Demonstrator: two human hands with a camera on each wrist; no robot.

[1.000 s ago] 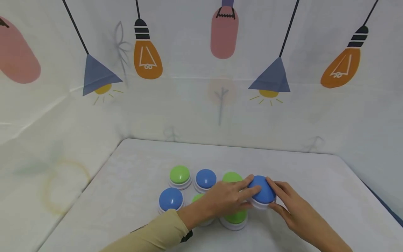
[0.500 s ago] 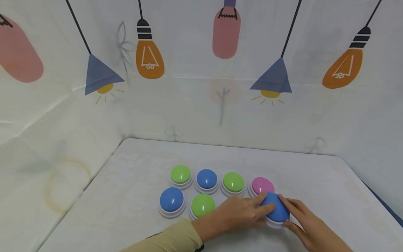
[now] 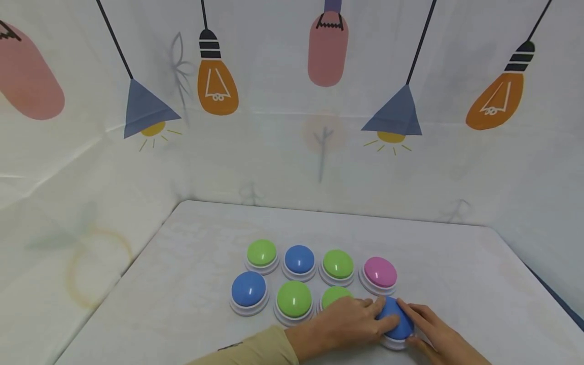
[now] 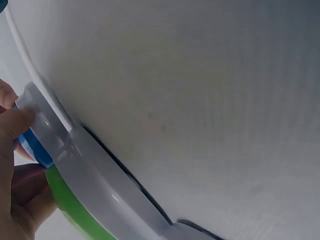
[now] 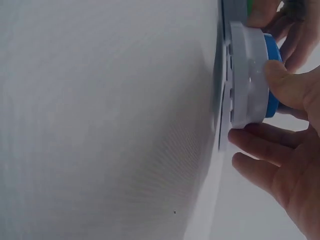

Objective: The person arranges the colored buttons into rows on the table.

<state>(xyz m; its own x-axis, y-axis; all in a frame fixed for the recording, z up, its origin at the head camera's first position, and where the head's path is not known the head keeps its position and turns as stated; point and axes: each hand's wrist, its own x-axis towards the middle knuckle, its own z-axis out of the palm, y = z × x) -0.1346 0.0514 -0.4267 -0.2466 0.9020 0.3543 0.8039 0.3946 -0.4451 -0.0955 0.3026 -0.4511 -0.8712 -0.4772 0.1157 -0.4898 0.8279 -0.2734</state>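
Observation:
A blue-domed push button [image 3: 397,322] with a white base is held between both hands at the near right of the group. My left hand [image 3: 349,323] grips its left side, fingers on the dome and thumb on the base [image 4: 41,117]. From the right, my right hand [image 3: 435,337] holds the same button, its thumb and fingers [image 5: 257,147] against the rim. The base [image 5: 248,75] is very close to the table; whether it touches is unclear. A green button [image 3: 334,295] beside it is partly hidden by my left hand. Just behind sits a pink button [image 3: 380,274].
Green [image 3: 262,253], blue [image 3: 299,259] and another green button [image 3: 338,264] form the back row with the pink one. A blue button [image 3: 248,289] and a green button [image 3: 294,299] stand in the front row. White fabric walls [image 3: 274,152] enclose the white table [image 3: 219,223].
Both hands have brought the blue button toward the front edge, from over the pink button to the right end of the front row. The pink button has come into sight.

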